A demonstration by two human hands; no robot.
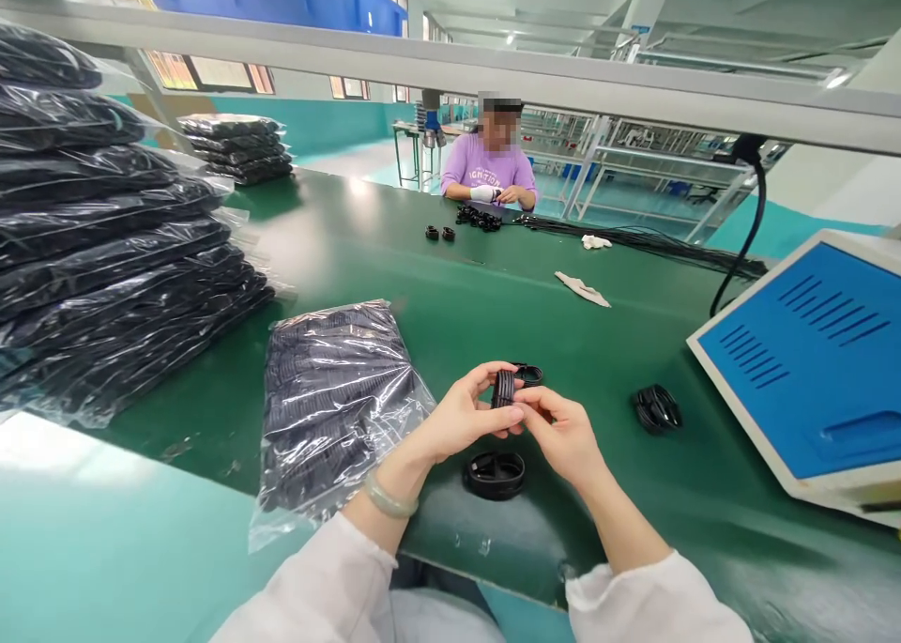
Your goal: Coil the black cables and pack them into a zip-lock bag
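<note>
Between my two hands, above the green table, is a coiled black cable [503, 390]. My left hand [468, 413] grips the coil between thumb and fingers. My right hand [563, 432] pinches its right side with thumb and fingertips. Just behind the hands another coiled black cable [529, 375] lies on the table, partly hidden. Nearer to me a looped black cable [495, 475] rests below my hands. To the left a clear plastic bag [338, 399] lies flat, filled with rows of black coils.
A tall stack of bagged black coils [105, 239] stands at left. At right are a coiled cable bundle [657, 408] and a blue-and-white machine [809, 352]. Across the green table [485, 296] a person in purple [489, 169] handles cables. A metal bar [450, 61] crosses overhead.
</note>
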